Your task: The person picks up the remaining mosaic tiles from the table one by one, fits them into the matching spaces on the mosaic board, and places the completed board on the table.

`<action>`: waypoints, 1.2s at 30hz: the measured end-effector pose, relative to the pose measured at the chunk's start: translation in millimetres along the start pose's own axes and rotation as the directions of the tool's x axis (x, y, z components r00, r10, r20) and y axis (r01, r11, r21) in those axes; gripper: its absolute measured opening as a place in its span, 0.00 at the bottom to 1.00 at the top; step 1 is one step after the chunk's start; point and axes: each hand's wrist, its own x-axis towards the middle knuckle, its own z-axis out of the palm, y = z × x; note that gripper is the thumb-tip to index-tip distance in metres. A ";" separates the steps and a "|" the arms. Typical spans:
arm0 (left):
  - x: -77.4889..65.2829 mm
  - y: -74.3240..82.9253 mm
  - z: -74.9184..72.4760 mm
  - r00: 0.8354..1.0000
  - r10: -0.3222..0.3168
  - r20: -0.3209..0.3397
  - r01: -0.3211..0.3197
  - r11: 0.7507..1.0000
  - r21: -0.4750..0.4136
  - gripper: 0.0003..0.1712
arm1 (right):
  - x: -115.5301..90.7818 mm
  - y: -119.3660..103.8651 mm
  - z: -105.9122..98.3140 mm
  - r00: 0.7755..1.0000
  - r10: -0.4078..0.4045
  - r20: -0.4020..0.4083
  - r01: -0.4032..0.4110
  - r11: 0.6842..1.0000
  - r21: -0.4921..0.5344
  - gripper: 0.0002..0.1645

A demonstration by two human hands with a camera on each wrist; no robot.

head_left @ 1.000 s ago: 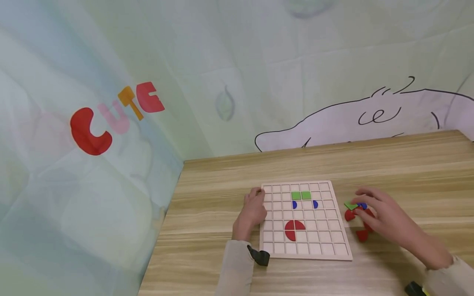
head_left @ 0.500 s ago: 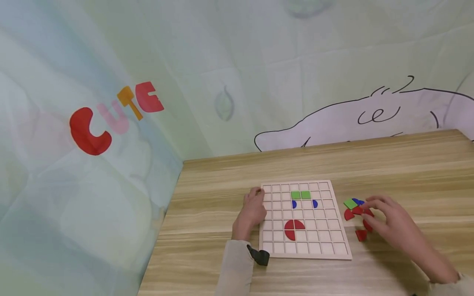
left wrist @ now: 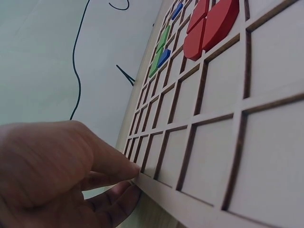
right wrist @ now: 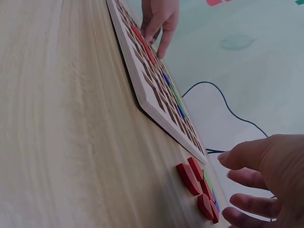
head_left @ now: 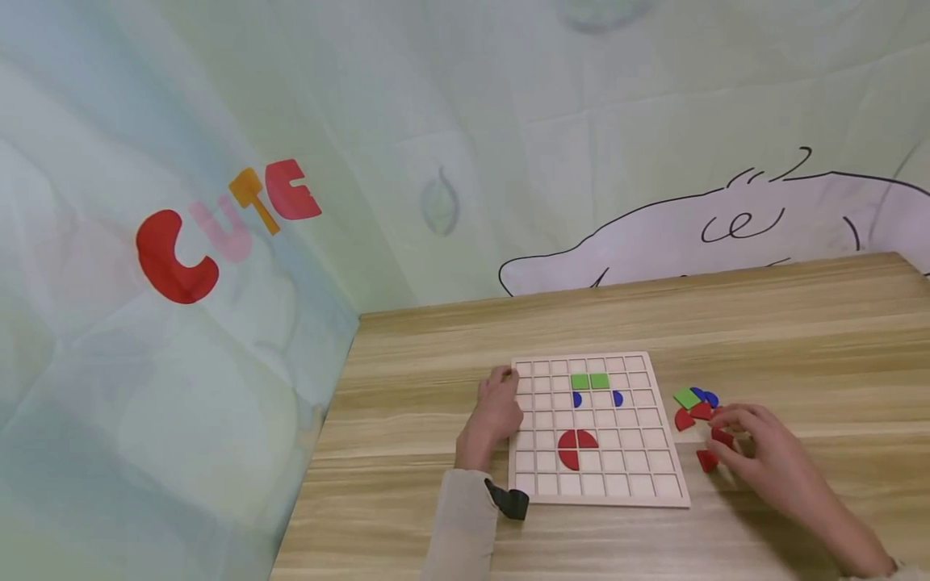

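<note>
A pale wooden grid board [head_left: 626, 461] lies on the table. Three red quarter-circle pieces [head_left: 568, 460], two green squares [head_left: 579, 382] and two blue half-circles [head_left: 617, 399] sit in its cells. My left hand [head_left: 499, 410] holds the board's left edge; in the left wrist view one fingertip rests on the rim and others lie at its side. My right hand [head_left: 772, 452] hovers over the loose pieces, fingers bent and apart around a red piece [head_left: 722, 436]. In the right wrist view the fingers look separate from the red pieces [right wrist: 188, 179] on the table.
Right of the board lie a loose green square [head_left: 686, 399], blue half-circles [head_left: 710, 399] and more red pieces [head_left: 684, 420]. The wood-grain table [head_left: 407, 387] meets a printed fabric backdrop [head_left: 465, 145] behind and at the left.
My right hand has moved from the green and blue loose pieces toward the nearer red ones, uncovering the blue half-circles. My left hand stays at the board's edge.
</note>
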 end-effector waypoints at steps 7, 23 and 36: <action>-0.1 0.1 -0.1 1.000 0.006 0.000 -0.006 1.000 -0.017 0.33 | -4.8 -3.4 1.3 0.997 0.074 -0.014 -0.074 0.997 0.030 0.15; 0.8 -0.1 -0.6 1.000 0.001 0.001 -0.001 1.000 -0.024 0.33 | -15.9 -1.6 12.0 0.989 0.148 0.008 -0.148 0.988 0.033 0.23; -1.1 1.0 -0.5 1.000 -0.015 -0.004 0.015 0.998 -0.055 0.33 | -17.6 -1.2 16.1 0.989 0.148 0.030 -0.146 0.988 -0.051 0.28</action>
